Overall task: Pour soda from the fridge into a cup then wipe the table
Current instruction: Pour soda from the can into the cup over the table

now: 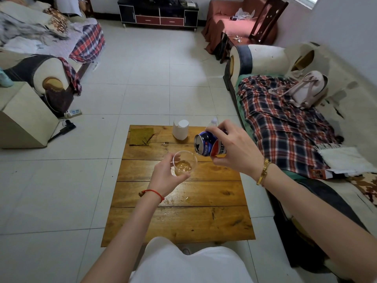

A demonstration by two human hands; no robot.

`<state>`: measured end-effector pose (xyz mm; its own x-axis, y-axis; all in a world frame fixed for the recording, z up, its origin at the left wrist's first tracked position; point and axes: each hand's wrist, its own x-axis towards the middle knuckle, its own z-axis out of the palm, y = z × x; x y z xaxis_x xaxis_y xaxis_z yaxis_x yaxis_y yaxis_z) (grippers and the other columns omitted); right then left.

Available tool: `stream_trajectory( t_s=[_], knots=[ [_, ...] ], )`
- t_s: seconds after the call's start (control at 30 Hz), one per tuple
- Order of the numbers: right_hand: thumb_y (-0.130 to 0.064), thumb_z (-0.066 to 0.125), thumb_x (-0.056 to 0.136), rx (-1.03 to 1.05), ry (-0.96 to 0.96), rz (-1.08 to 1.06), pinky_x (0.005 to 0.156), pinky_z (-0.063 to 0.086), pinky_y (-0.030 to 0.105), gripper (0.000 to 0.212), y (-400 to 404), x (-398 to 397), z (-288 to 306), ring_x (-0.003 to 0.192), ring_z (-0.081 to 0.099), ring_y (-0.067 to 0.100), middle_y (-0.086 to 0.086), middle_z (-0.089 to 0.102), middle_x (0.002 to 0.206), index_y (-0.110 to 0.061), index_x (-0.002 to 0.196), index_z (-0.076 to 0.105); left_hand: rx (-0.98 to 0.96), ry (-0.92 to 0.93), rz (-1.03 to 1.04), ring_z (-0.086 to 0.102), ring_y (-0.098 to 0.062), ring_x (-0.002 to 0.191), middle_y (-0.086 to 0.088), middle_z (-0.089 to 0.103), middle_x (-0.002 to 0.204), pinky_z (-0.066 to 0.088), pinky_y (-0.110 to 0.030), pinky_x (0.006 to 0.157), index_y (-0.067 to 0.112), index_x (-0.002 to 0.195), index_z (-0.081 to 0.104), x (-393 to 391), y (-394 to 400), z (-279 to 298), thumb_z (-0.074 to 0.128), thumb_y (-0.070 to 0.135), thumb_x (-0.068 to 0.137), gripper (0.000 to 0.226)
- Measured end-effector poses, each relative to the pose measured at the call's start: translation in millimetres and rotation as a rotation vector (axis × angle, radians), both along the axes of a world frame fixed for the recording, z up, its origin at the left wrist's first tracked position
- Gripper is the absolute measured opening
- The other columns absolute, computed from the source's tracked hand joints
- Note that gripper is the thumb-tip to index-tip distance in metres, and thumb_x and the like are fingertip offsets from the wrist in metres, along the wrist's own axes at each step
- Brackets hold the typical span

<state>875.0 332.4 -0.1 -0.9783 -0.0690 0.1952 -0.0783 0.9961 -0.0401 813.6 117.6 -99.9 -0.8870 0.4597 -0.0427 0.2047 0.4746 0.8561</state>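
My right hand (232, 149) grips a blue, red and white soda can (206, 144), tipped on its side with its opening over the rim of a clear plastic cup (184, 163). My left hand (166, 176) holds that cup from the left, above the wooden table (183, 219). A little brownish foamy soda lies in the cup's bottom. A wet patch (179, 198) glistens on the table's middle plank. An olive-green cloth (141, 136) lies flat at the table's far left corner.
A white cylindrical container (180, 129) stands at the table's far edge, with a clear bottle's top (212, 122) behind my right hand. A sofa with a plaid blanket (285, 123) runs along the right. Another sofa and a beige box (22, 117) are at the left.
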Motion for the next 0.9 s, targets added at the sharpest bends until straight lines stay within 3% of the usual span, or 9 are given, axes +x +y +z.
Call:
stream_trajectory(
  t_s=[0.37,0.9],
  knots=[
    [-0.042,0.072,0.070,0.018,-0.005,0.001,0.084,0.049,0.033,0.074,-1.6,2.8,-0.4,0.093,0.047,0.017,0.003,0.047,0.111,-0.027,0.136,0.042,-0.006,0.005,-0.005,0.059,-0.012,0.110,0.007,0.062,0.119,0.051,-0.029,0.094,0.024,0.125,0.052,2.5,-0.6,-1.9,0.085,0.031,0.071,0.064],
    [-0.042,0.072,0.070,0.022,0.002,0.002,0.086,0.049,0.035,0.074,-2.6,4.7,1.2,0.095,0.050,0.018,0.005,0.048,0.112,-0.026,0.136,0.043,-0.005,0.011,-0.005,0.060,-0.011,0.109,0.007,0.063,0.118,0.052,-0.030,0.095,0.026,0.124,0.052,3.3,-3.2,-4.3,0.085,0.033,0.069,0.065]
  ],
)
